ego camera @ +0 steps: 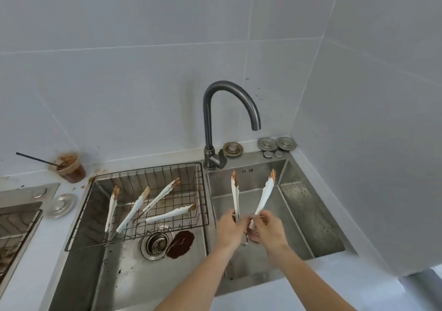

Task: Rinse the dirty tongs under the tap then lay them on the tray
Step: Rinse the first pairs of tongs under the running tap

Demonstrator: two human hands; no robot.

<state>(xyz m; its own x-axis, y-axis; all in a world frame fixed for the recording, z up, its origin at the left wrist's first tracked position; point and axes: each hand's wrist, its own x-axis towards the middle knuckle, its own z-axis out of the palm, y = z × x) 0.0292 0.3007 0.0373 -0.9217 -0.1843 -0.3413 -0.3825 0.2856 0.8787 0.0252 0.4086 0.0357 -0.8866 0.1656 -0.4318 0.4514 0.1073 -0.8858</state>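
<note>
White tongs (264,196) with brown-stained tips are spread in a V over the right sink basin (246,179), tips pointing up and away from me. My left hand (230,229) grips the left arm near the hinge and my right hand (267,231) grips the right arm. The grey curved tap (207,124) stands behind, its spout above the tips, and no water is visible. A perforated steel tray (308,210) forms the basin's right side. Two more dirty tongs (134,209) lie in a wire rack (79,217) over the left basin.
A plastic cup of brown sauce (70,169) with a straw stands on the counter at the back left. A drain strainer (156,242) and a brown puddle (180,243) are in the left basin. Round metal lids (266,143) sit behind the right basin. Tiled walls close the corner.
</note>
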